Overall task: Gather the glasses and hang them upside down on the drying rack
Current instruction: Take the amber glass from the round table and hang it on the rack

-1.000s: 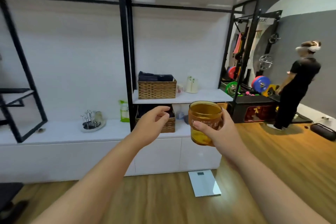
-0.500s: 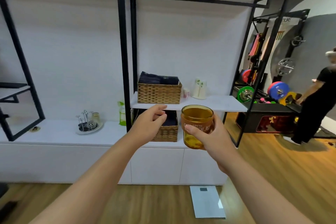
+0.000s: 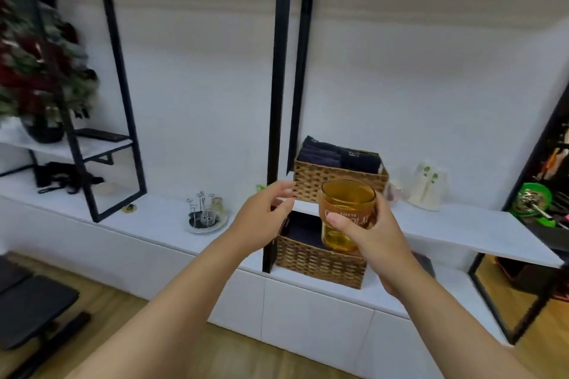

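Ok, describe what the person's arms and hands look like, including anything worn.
Both forearms are bare as far as the frame shows: no sleeves, gloves, watch or rings visible. The left hand and right hand have short, unpainted nails.

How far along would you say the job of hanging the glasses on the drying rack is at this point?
Early. One small glass already seems to sit on the drying rack on the white counter, though it is too blurred to be sure. The right hand holds an amber glass upright, away from the rack; the left hand is empty. Left: carry it over, flip it, hang it.
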### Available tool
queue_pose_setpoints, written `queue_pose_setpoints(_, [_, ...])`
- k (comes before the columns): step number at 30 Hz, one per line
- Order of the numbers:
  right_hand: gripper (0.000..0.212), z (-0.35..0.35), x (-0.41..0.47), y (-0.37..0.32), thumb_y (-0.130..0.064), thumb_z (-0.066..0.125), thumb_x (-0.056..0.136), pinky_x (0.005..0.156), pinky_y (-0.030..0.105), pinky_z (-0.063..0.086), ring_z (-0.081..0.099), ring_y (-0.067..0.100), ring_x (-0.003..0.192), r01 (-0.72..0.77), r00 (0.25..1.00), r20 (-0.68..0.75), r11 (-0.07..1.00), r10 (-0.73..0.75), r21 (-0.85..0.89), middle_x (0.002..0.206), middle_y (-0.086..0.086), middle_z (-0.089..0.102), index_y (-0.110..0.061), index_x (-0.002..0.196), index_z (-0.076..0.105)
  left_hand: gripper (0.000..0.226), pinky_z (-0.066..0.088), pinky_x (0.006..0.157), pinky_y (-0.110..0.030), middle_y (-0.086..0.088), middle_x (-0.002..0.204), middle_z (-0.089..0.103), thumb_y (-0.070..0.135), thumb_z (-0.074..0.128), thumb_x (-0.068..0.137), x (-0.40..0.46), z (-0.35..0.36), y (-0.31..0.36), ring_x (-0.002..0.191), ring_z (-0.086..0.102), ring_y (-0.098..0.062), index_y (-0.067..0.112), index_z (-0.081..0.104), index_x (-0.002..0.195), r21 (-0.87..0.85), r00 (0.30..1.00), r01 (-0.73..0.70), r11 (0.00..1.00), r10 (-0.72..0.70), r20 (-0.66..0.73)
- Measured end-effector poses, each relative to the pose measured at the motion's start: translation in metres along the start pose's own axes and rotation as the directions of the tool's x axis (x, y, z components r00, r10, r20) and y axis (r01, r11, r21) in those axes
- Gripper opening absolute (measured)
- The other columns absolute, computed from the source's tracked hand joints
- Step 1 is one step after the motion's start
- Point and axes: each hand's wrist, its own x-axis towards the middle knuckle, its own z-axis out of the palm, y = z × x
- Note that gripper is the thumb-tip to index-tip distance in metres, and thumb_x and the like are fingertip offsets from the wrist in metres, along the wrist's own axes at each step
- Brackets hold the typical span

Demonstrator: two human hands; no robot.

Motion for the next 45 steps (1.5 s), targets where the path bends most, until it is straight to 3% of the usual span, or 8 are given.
queue_pose_setpoints(5, [0.072,0.073,0.077,0.016,-0.044,0.089,0.077,0.077,0.018,0.051,0.061,0.002,0.11,0.014,0.98,0.197,0.994,-0.036,0.112,0.122,-0.021,0.062,-0.043,0.135,0.048,0.034,0.051,0.098,-0.027,0.014,0.126,0.064,0.031,0.056,0.105,0.039,-0.05,-0.063,0.114,0.059,0.001,0.038,0.058,0.138,0.067,0.983,0.131,0.989,-0.121,-0.137])
queue_pose_setpoints(13, [0.073,0.219,0.206,0.022,-0.052,0.096,0.064,0.093,0.048,0.061,0.07,0.012,0.113,-0.02,0.876,0.469,0.961,-0.116,0.275,0.12,-0.015,0.072,-0.046,0.127,0.058,0.037,0.042,0.083,-0.008,0.014,0.127,0.062,0.035,0.052,0.106,0.089,-0.145,-0.123,0.105,0.058,0.006,0.037,0.054,0.143,0.225,0.889,0.334,0.915,-0.227,-0.398])
queue_pose_setpoints(17, [0.085,0.288,0.253,0.015,-0.061,0.094,0.057,0.09,0.05,0.063,0.067,0.019,0.118,-0.013,0.817,0.549,0.946,-0.177,0.324,0.126,-0.012,0.068,-0.046,0.131,0.055,0.04,0.051,0.098,-0.029,0.007,0.133,0.062,0.036,0.051,0.107,0.112,-0.195,-0.143,0.116,0.06,-0.008,0.032,0.052,0.147,0.24,0.836,0.408,0.881,-0.254,-0.486])
queue_pose_setpoints(20, [0.085,0.335,0.278,0.008,-0.058,0.093,0.063,0.094,0.047,0.061,0.064,0.016,0.118,0.014,0.786,0.582,0.946,-0.211,0.324,0.129,-0.012,0.065,-0.043,0.137,0.052,0.041,0.047,0.077,-0.005,0.009,0.129,0.061,0.035,0.047,0.109,0.128,-0.228,-0.152,0.113,0.056,-0.007,0.028,0.051,0.148,0.255,0.808,0.433,0.865,-0.246,-0.535])
queue_pose_setpoints(23, [0.086,0.381,0.3,0.002,-0.06,0.09,0.063,0.094,0.047,0.061,0.063,0.015,0.12,0.033,0.77,0.595,0.945,-0.231,0.324,0.13,-0.014,0.063,-0.044,0.137,0.05,0.042,0.043,0.069,-0.003,0.01,0.129,0.06,0.04,0.046,0.109,0.154,-0.258,-0.16,0.118,0.055,-0.007,0.029,0.051,0.149,0.238,0.797,0.404,0.883,-0.212,-0.566])
queue_pose_setpoints(32, [0.072,0.513,0.367,-0.013,-0.053,0.088,0.068,0.087,0.029,0.059,0.067,0.005,0.11,0.118,0.828,0.503,0.954,-0.248,0.277,0.121,-0.017,0.068,-0.039,0.13,0.055,0.099,0.035,0.118,-0.041,0.009,0.167,0.026,0.07,0.07,0.082,0.254,-0.347,-0.204,0.151,0.03,-0.014,0.053,0.01,0.159,0.317,0.947,0.225,0.921,-0.13,-0.295])
queue_pose_setpoints(37, [0.062,0.584,0.414,-0.032,-0.04,0.081,0.071,0.092,0.038,0.061,0.068,0.007,0.11,0.094,0.912,0.367,0.964,-0.183,0.249,0.117,-0.02,0.07,-0.038,0.128,0.056,0.124,0.029,0.105,-0.027,0.008,0.169,0.021,0.064,0.083,0.073,0.318,-0.421,-0.247,0.15,0.03,-0.015,0.053,-0.007,0.158,0.416,0.99,0.067,0.907,-0.01,-0.139])
queue_pose_setpoints(45, [0.057,0.639,0.462,-0.035,-0.023,0.085,0.081,0.091,0.03,0.058,0.067,-0.002,0.107,0.102,0.967,0.207,0.968,-0.151,0.23,0.116,-0.024,0.071,-0.041,0.128,0.057,0.114,0.039,0.101,-0.029,0.002,0.156,0.041,0.06,0.083,0.075,0.409,-0.46,-0.308,0.138,0.043,-0.017,0.046,0.01,0.162,0.4,1.0,0.019,0.916,-0.02,-0.002])
